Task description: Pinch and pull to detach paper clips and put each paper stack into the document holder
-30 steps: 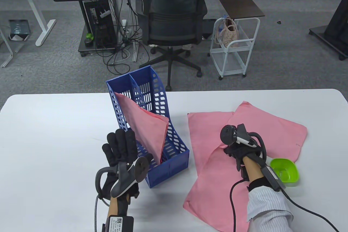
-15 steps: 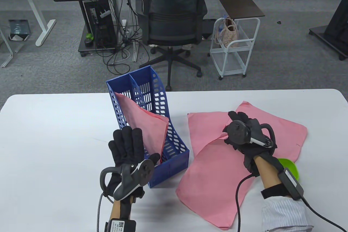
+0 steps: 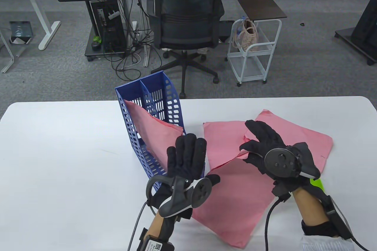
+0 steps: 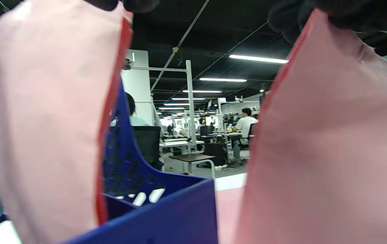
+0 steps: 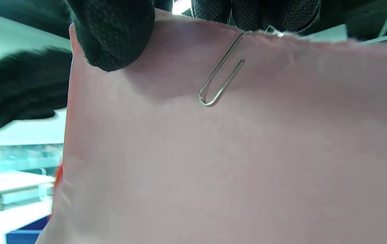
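My right hand [image 3: 256,142] pinches the top edge of a pink paper stack [image 3: 235,196] and holds that edge up off the table. In the right wrist view its thumb [image 5: 112,37] and fingers [image 5: 258,12] clamp the edge beside a silver paper clip [image 5: 221,78] still on the sheets. My left hand [image 3: 188,156] hovers with straight fingers in front of the blue document holder [image 3: 153,98], just left of the raised stack, holding nothing. One pink stack [image 3: 154,130] leans inside the holder. The left wrist view shows that stack [image 4: 44,118] and the raised one [image 4: 332,152].
Two more pink stacks [image 3: 222,136] [image 3: 297,137] lie flat behind my right hand. A green bowl [image 3: 318,181] peeks out by my right wrist, mostly hidden. A black office chair [image 3: 187,18] and a white cart [image 3: 253,51] stand beyond the table's far edge.
My left hand has moved right, from the holder's left side to its front beside the raised stack. My right hand has turned and lifted the stack's edge higher.
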